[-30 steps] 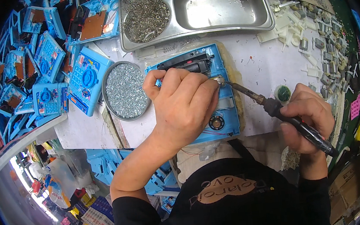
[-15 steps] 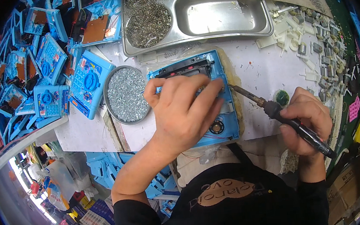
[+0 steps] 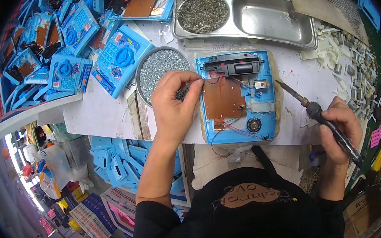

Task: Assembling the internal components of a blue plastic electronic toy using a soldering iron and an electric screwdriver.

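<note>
An opened blue plastic toy housing [image 3: 242, 137] lies in front of me with its inside facing up. It holds a brown circuit board [image 3: 225, 98], a black battery compartment [image 3: 244, 69], a small motor [image 3: 261, 85] and a round speaker [image 3: 253, 125]. At the board's upper left corner, my left hand [image 3: 173, 103] pinches a thin wire [image 3: 212, 82] between thumb and index finger. My right hand [image 3: 340, 125] grips a soldering iron [image 3: 321, 114] by its black handle. The iron's tip is just beyond the housing's right edge, apart from the board.
Left of the housing sits a round bowl [image 3: 138, 83] of small screws. A steel compartment tray [image 3: 277, 19] with small metal parts stands behind. Blue toys [image 3: 75, 70] are piled far left, and white plastic pieces [image 3: 329, 62] with little motors lie at right. More blue shells [image 3: 117, 165] fill a space below.
My left hand has moved off the middle of the housing to its left side, uncovering the board. The whole view has shifted, and the iron's tip sits slightly away from the housing edge.
</note>
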Available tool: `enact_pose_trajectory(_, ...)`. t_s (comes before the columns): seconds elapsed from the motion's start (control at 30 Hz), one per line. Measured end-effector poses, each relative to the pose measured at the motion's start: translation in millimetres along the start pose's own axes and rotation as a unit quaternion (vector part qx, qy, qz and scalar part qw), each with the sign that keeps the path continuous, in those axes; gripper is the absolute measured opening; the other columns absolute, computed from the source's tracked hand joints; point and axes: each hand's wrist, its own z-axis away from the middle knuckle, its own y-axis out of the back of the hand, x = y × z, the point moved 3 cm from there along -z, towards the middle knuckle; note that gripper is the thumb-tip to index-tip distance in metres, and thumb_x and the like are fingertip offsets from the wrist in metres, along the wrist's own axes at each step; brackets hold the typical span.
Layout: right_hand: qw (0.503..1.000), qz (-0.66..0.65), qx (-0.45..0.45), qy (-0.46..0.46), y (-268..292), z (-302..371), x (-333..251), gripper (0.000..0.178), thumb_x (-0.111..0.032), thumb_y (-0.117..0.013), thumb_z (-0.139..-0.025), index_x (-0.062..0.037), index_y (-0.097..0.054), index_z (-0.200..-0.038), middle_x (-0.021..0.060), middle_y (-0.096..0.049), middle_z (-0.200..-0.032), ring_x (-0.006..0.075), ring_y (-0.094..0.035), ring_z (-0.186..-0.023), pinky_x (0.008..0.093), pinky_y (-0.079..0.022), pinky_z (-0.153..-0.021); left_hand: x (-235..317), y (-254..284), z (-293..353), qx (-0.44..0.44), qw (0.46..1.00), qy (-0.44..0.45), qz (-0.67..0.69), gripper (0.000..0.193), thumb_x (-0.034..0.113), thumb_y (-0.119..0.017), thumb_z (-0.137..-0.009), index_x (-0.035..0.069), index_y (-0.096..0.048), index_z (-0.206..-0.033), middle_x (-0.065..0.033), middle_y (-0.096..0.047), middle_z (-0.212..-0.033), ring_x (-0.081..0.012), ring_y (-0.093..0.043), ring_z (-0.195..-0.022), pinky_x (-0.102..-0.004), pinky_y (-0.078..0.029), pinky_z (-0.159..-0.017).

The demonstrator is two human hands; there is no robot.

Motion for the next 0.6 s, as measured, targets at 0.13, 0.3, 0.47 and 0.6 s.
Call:
enact_pose_trajectory(0.13, 1.000, 0.003, 0.015, -0.018, 2, 5, 2, 0.027, -0.008, -0.075, -0.078, 0.0013, -0.066, -0.101, 0.0048, -0.055, -0.071, 0.0149, -0.045, -0.064, 0.0290, -0.030, -0.058, 7, 0, -1, 0.016, 0.987, -0.159, -0.001, 0.014, -0.001, -0.075, -0.081, 0.003, -0.071, -0.093, -0.0133, -0.072, -0.102, -0.0218, -0.066, -0.080, -0.0324, -0.051, -0.070)
enact_pose_trajectory(0.3, 1.000, 0.003, 0.000, 0.001, -6, 0, -3, 0.027, -0.009, -0.075, -0.078, 0.0019, -0.066, -0.101, 0.0048, -0.055, -0.071, 0.0150, -0.045, -0.064, 0.0289, -0.033, -0.059, 28, -17, -3, -0.099, 0.978, -0.087, 0.160, 0.008, -0.002, -0.069, -0.089, 0.001, -0.069, -0.096, -0.0124, -0.073, -0.107, -0.0124, -0.072, -0.080, -0.0242, -0.055, -0.064)
enact_pose_trajectory(0.47, 0.990, -0.076, 0.115, -0.034, -16, -4, -12, 0.031, -0.016, -0.076, -0.086, 0.0048, -0.068, -0.107, 0.0076, -0.060, -0.077, 0.0160, -0.053, -0.068, 0.0291, -0.041, -0.061, 33, -40, 2, -0.116, 0.943, 0.043, 0.310, 0.013, -0.002, -0.062, -0.098, -0.002, -0.062, -0.112, -0.0121, -0.073, -0.102, -0.0142, -0.075, -0.090, -0.0243, -0.060, -0.072)
enact_pose_trajectory(0.6, 0.995, -0.080, 0.037, -0.054, -55, -27, -16, 0.039, -0.009, -0.075, -0.087, 0.0035, -0.066, -0.124, 0.0151, -0.072, -0.101, 0.0213, -0.069, -0.087, 0.0317, -0.054, -0.079, 37, -45, 3, -0.095, 0.918, 0.111, 0.369, 0.016, -0.001, -0.061, -0.101, -0.003, -0.059, -0.116, -0.0146, -0.074, -0.106, -0.0157, -0.074, -0.092, -0.0249, -0.061, -0.077)
